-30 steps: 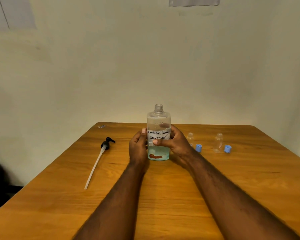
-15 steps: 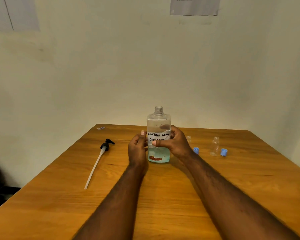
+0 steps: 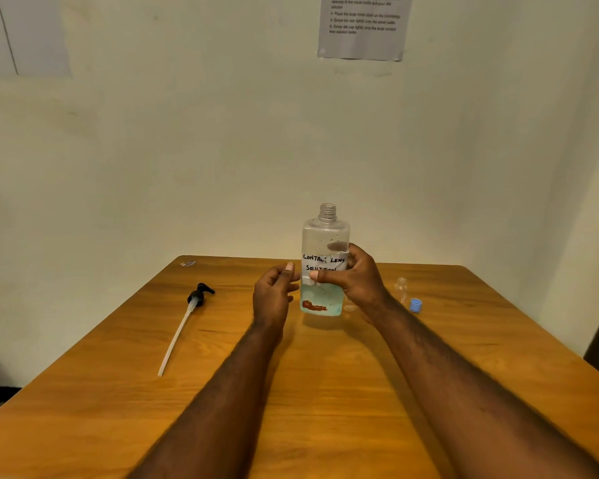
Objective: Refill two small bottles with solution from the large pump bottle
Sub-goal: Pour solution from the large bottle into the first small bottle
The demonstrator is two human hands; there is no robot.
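Head view: uncapped large bottle [image 3: 325, 236], right hand [image 3: 357, 281] wrapped round it, left hand [image 3: 272, 292] loosely curled, empty, at 9 o'clock; advised: tilt slowly over small bottle [image 3: 401, 288] at 3 o'clock.

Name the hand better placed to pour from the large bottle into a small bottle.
Right. The right hand grips the large bottle, and the small bottle stands on that side; the left hand holds nothing.
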